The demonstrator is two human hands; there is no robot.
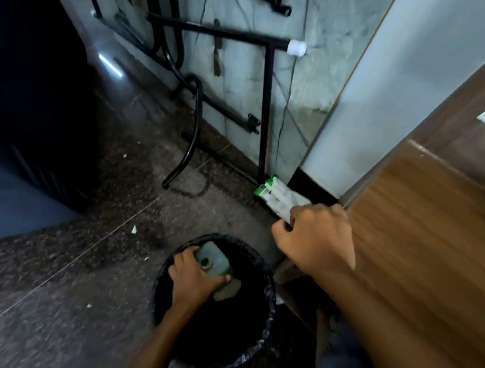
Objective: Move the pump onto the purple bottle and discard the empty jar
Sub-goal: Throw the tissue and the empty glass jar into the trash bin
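While the left hand [191, 276] grips the open pale jar [218, 257] over the black-lined bin [271, 298] at lower centre, right hand [313, 236] clutching a green-and-white packet [279, 200]

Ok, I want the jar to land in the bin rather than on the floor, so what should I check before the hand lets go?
1. Jar over the opening: ok. The jar is above the mouth of the black-lined bin.
2. Hold is secure: ok. The left hand has its fingers curled round the jar.
3. Pump is off: ok. The jar's neck is open and bare.
4. Jar is empty: cannot tell. The picture is too blurred.
5. Other hand is clear: ok. The right hand is to the right of the bin, holding a green-and-white packet.
6. Room in the bin: cannot tell. The inside is dark.
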